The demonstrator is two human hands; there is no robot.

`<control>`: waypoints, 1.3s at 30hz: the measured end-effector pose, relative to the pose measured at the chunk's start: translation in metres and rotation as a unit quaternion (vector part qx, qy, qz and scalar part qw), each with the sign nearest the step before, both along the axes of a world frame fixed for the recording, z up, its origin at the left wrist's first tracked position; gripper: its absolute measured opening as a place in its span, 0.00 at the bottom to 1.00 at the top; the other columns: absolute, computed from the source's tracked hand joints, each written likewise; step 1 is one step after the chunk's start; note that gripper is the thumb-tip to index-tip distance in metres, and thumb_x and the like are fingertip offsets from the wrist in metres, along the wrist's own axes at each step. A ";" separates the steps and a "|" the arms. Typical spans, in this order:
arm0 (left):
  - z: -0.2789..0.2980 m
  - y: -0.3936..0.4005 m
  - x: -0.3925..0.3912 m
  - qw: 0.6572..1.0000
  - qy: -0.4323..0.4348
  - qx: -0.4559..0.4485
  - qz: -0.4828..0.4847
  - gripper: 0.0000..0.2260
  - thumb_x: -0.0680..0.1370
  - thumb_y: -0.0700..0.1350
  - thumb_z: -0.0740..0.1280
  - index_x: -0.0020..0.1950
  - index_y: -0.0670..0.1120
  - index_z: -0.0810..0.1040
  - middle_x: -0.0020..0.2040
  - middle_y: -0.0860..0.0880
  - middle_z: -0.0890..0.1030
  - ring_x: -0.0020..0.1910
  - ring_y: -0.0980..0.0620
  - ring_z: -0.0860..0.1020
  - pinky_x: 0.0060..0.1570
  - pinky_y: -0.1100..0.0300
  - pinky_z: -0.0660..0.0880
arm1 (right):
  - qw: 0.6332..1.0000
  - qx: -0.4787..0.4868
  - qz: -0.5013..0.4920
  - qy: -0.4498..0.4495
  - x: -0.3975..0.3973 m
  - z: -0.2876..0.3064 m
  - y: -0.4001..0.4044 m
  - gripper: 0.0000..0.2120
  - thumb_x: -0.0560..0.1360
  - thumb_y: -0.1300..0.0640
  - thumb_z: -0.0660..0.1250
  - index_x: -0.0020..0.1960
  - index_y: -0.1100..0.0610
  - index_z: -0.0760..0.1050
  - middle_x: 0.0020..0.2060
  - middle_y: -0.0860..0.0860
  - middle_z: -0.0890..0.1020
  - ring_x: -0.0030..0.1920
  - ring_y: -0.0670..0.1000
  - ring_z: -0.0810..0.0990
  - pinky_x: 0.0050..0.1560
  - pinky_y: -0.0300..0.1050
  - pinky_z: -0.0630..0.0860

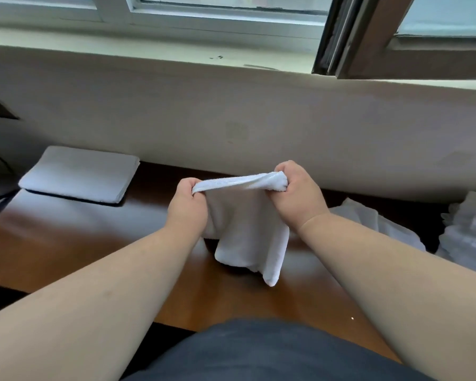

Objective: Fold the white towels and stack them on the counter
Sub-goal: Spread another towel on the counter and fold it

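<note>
Both hands — left hand [186,204], right hand [300,193] — grip a small white terry towel [248,232] above the glossy brown wooden counter [80,243] — no writing legible.

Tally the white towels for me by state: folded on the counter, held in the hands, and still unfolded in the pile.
Folded towel stack, far left on the counter: 1 stack; layers cannot be told apart.
Held towel, gripped by left hand and right hand: 1.
Unfolded towels, right side: at least 2, partly cut off.
Total: at least 4.
</note>
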State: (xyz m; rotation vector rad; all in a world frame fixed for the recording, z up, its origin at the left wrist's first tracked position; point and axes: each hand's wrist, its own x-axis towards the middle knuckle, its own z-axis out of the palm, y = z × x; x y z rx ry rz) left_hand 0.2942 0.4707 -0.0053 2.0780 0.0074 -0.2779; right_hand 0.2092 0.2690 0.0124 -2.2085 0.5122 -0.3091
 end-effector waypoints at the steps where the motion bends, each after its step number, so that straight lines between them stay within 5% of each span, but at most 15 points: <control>1: 0.000 0.002 0.007 1.000 -0.008 -0.005 0.012 0.09 0.76 0.45 0.56 0.48 0.58 0.72 0.44 0.56 0.79 0.43 0.57 0.76 0.38 0.58 0.70 | 1.000 -0.010 -0.008 0.009 0.002 -0.004 -0.003 0.06 0.70 0.44 0.64 0.42 0.43 0.67 0.41 0.42 0.75 0.37 0.42 0.75 0.35 0.42 0.68; 4: -0.001 0.016 0.029 0.998 -0.051 0.032 -0.007 0.06 0.77 0.49 0.58 0.47 0.58 0.73 0.41 0.58 0.79 0.39 0.64 0.75 0.35 0.63 0.67 | 0.998 -0.022 -0.038 0.040 0.007 -0.015 -0.004 0.11 0.68 0.43 0.66 0.40 0.46 0.65 0.37 0.44 0.74 0.34 0.46 0.73 0.32 0.44 0.66; 12: 0.017 0.101 0.119 0.956 -0.148 0.204 -0.149 0.06 0.75 0.57 0.61 0.41 0.57 0.73 0.35 0.57 0.77 0.36 0.58 0.74 0.29 0.60 0.65 | 0.977 -0.161 -0.010 0.140 0.018 -0.012 0.029 0.09 0.69 0.52 0.71 0.38 0.52 0.72 0.41 0.48 0.74 0.41 0.54 0.77 0.43 0.51 0.75; 17: 0.034 0.159 0.186 0.923 -0.179 0.258 -0.223 0.11 0.74 0.62 0.66 0.39 0.56 0.74 0.35 0.56 0.78 0.36 0.55 0.75 0.31 0.58 0.67 | 0.965 -0.153 -0.129 0.169 0.017 -0.011 0.058 0.03 0.70 0.58 0.66 0.38 0.55 0.75 0.37 0.51 0.78 0.41 0.57 0.77 0.41 0.50 0.75; 21: 0.036 0.187 0.214 0.852 -0.219 0.340 -0.334 0.13 0.70 0.68 0.66 0.38 0.60 0.73 0.34 0.57 0.77 0.35 0.55 0.74 0.34 0.57 0.70 | 0.958 -0.132 -0.200 0.156 0.012 -0.011 0.082 0.05 0.70 0.57 0.64 0.37 0.54 0.68 0.30 0.51 0.76 0.34 0.54 0.75 0.32 0.47 0.69; 24: 0.036 0.199 0.226 0.746 -0.212 0.444 -0.449 0.13 0.71 0.64 0.69 0.36 0.59 0.71 0.37 0.58 0.75 0.39 0.53 0.75 0.39 0.58 0.70 | 0.942 -0.167 -0.240 0.166 0.009 -0.003 0.083 0.06 0.71 0.56 0.63 0.38 0.54 0.67 0.31 0.51 0.76 0.34 0.55 0.74 0.30 0.47 0.66; 27: 0.034 0.208 0.233 0.696 -0.161 0.526 -0.461 0.07 0.76 0.59 0.67 0.44 0.57 0.77 0.42 0.55 0.80 0.44 0.51 0.78 0.45 0.58 0.75 | 0.923 -0.156 -0.306 0.176 0.002 0.000 0.073 0.05 0.72 0.57 0.62 0.39 0.55 0.67 0.33 0.52 0.76 0.33 0.54 0.72 0.31 0.46 0.64; 34: 0.025 0.223 0.248 0.771 -0.124 0.493 -0.383 0.07 0.80 0.51 0.63 0.51 0.50 0.78 0.45 0.48 0.80 0.47 0.46 0.77 0.47 0.56 0.74 | 0.895 -0.040 -0.407 0.181 -0.004 -0.019 0.064 0.04 0.73 0.61 0.61 0.43 0.53 0.68 0.40 0.52 0.77 0.43 0.59 0.76 0.40 0.47 0.67; 39: 0.012 0.201 0.249 0.884 -0.054 0.375 -0.273 0.05 0.78 0.46 0.62 0.46 0.50 0.77 0.38 0.46 0.82 0.38 0.44 0.81 0.45 0.53 0.78 | 0.904 0.055 -0.408 0.121 0.020 -0.037 0.057 0.12 0.74 0.60 0.61 0.57 0.53 0.74 0.54 0.55 0.79 0.51 0.57 0.76 0.49 0.48 0.75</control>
